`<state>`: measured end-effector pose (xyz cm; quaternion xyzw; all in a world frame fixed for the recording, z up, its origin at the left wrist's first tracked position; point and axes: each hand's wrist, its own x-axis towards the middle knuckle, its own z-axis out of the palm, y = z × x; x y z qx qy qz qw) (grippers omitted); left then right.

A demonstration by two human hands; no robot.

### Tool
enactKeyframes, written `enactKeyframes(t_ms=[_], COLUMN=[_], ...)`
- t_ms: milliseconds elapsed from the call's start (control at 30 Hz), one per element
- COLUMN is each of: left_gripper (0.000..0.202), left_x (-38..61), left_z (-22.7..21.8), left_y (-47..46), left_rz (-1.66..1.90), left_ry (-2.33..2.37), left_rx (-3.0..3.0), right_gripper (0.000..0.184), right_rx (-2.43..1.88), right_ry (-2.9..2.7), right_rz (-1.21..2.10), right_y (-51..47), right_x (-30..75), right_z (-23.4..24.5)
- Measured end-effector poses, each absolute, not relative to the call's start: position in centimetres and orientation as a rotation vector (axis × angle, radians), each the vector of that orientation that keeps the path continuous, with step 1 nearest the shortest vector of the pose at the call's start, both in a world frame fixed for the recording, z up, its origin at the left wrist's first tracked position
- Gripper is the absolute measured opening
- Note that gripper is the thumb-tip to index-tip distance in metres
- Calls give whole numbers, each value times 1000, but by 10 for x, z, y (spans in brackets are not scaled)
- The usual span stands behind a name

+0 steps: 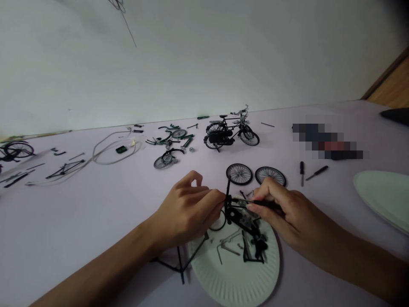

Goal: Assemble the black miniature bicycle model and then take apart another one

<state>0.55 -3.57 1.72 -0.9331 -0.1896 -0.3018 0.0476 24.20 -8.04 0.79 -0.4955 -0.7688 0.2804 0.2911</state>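
My left hand (188, 213) pinches a thin black model bicycle part (228, 209) over the paper plate (236, 283). My right hand (284, 209) grips a small screwdriver (268, 204) by its black handle, its shaft pointing left at that part. Whether the tip touches a screw is too small to tell. Beneath the left hand, a black bicycle frame (181, 269) reaches past the plate's left edge; its upper end is partly hidden. Grey rod-like parts (228, 245) and several black pieces (255, 247) lie on the plate.
Two spoked wheels (239, 174) lie just beyond my hands. Farther back stand assembled model bicycles (228, 132), with green bicycle parts (172, 140) to their left. Two more screwdrivers (316, 172) lie right, near another plate (386, 198). A pale cable (105, 163) curls at the left.
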Motion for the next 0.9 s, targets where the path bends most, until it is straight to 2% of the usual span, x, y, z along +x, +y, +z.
enactKeyframes(t_ms=[133, 533, 667, 767, 900], left_gripper=[12, 14, 12, 3, 13], left_x=[8, 5, 7, 5, -12], left_z=[18, 21, 22, 22, 26], left_y=[-36, -40, -41, -35, -16], left_rz=[-898, -769, -782, -779, -656], left_ry=[-564, -412, -480, -597, -776], left_rx=[-2834, -2709, -2745, -2847, -2912], right_gripper=[16, 39, 42, 41, 34], right_rx=[-1347, -1383, -1390, -1406, -1390], right_ry=[-2041, -1873, -1901, -1952, -2022], right_rz=[755, 1106, 1069, 1020, 891], right_y=[-83, -87, -85, -82, -73], right_x=[241, 239, 239, 240, 249], right_z=[11, 14, 12, 14, 17])
